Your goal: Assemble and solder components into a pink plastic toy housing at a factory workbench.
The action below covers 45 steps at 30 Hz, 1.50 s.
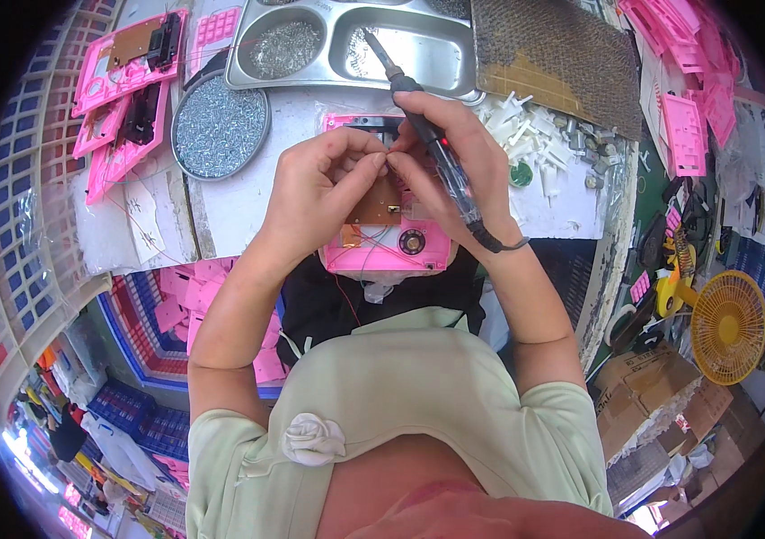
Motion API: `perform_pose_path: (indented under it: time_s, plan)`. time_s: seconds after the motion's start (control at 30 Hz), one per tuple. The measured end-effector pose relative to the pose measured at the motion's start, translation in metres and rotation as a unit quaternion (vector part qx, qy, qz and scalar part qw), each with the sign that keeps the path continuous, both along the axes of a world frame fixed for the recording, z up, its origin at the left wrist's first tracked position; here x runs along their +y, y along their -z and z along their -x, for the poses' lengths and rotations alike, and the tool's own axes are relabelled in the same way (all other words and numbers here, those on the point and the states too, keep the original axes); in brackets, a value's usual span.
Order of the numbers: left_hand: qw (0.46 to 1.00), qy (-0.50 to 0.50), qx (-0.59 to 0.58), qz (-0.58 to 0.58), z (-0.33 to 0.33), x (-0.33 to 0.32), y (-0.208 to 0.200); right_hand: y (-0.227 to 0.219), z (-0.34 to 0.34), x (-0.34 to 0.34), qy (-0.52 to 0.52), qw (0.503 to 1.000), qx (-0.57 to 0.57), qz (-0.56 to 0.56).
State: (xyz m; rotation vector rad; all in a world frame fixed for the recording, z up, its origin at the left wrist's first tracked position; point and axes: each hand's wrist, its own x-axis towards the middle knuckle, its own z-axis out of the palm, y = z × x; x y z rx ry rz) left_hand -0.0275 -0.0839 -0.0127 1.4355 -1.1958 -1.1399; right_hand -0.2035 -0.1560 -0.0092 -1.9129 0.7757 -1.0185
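Note:
A pink plastic casing (pixel 337 260) lies before me at the table's near edge, with a brown circuit board (pixel 373 205), thin wires and a round black part (pixel 412 241) in it. Over its upper half, my left hand (pixel 333 175) is closed in a pinch; whatever its fingertips hold is too small to make out. My right hand (pixel 477 148) grips a slim electric screwdriver (pixel 441 148) with a clear body and a red light. Its tip points up and away, over the metal tray (pixel 436 67). The right thumb and fingertips meet the left ones above the board.
A round dish of small screws (pixel 221 126) stands left of the tray, beside stacked pink casings (pixel 122 135). White plastic parts (pixel 526 135) and a brown mat (pixel 553 63) lie to the right. Below left is a crate of pink parts (pixel 189 305); a yellow fan (pixel 728 325) stands far right.

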Motion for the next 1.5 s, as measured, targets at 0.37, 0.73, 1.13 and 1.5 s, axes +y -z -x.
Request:
perform_pose_path:
  time_s: [0.37,0.73,1.13,1.5]
  plan:
    - [1.000,0.002,0.010,-0.012,0.001,0.002,0.003,0.001,0.001,-0.003,0.007,0.998,-0.004,0.065]
    - [0.998,-0.005,0.021,-0.062,0.002,-0.001,-0.003,0.015,0.009,0.014,0.034,0.993,0.022,0.108]
    - [0.944,-0.011,-0.283,0.171,0.013,-0.006,0.004,0.016,0.044,0.028,0.060,0.989,0.019,0.135]
    - [0.945,-0.035,-0.280,0.169,0.015,-0.004,0.009,0.003,0.081,0.022,-0.010,0.992,-0.067,0.107]
